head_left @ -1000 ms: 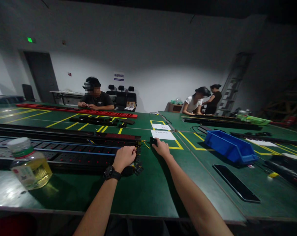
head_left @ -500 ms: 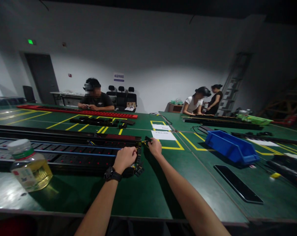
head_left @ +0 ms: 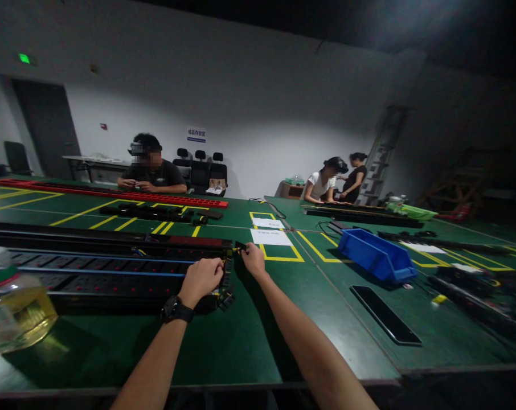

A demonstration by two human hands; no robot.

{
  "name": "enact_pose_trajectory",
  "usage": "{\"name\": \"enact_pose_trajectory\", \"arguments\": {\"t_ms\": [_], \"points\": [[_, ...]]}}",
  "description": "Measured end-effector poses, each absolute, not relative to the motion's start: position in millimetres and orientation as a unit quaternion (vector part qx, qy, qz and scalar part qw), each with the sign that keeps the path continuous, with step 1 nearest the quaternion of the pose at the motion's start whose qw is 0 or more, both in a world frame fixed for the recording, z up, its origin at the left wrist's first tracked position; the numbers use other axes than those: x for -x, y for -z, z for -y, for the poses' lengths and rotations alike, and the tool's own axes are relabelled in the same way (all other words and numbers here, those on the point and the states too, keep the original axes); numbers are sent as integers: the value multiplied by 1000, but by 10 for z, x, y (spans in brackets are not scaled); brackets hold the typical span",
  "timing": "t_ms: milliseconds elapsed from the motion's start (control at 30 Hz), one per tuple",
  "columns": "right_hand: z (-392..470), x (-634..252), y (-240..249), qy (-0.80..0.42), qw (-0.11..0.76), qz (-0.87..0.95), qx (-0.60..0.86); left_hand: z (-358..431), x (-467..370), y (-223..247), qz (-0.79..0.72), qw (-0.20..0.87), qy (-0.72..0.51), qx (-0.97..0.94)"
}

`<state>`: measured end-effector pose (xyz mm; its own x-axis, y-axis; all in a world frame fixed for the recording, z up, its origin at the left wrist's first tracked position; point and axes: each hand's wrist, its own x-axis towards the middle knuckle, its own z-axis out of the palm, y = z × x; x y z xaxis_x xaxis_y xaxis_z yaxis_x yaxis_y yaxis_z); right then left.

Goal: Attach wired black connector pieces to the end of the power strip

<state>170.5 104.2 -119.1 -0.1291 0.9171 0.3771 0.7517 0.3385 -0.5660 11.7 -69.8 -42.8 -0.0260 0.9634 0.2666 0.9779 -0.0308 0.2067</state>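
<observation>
A long black rack [head_left: 113, 283] with rows of red dots and blue strips lies across the left of the green table. My left hand [head_left: 201, 280], a black watch on its wrist, rests at the rack's right end, fingers curled at its edge; what they grip is hidden. Just past that end, my right hand [head_left: 253, 260] pinches a small black piece [head_left: 241, 246] beside yellow wiring. Small black parts [head_left: 226, 298] hang at the rack's near right corner.
A bottle [head_left: 16, 307] of yellow liquid stands at the left. On the right are a blue bin [head_left: 375, 254] and a dark tablet [head_left: 385, 315]. White papers [head_left: 270, 237] lie beyond my hands. Three people are across the tables.
The view has turned, so the scene sits further left and the bottle is partly cut off. Both hands stay at the rack's end, and the black piece remains in my right fingers.
</observation>
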Motion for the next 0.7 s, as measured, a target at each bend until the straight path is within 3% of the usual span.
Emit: {"name": "enact_pose_trajectory", "arguments": {"t_ms": [400, 700], "points": [[-939, -1635, 1124, -183, 359, 759, 511, 679, -99, 434, 695, 19, 171, 698], [-916, -1646, 1144, -115, 316, 785, 521, 722, -116, 450, 694, 32, 173, 698]]}}
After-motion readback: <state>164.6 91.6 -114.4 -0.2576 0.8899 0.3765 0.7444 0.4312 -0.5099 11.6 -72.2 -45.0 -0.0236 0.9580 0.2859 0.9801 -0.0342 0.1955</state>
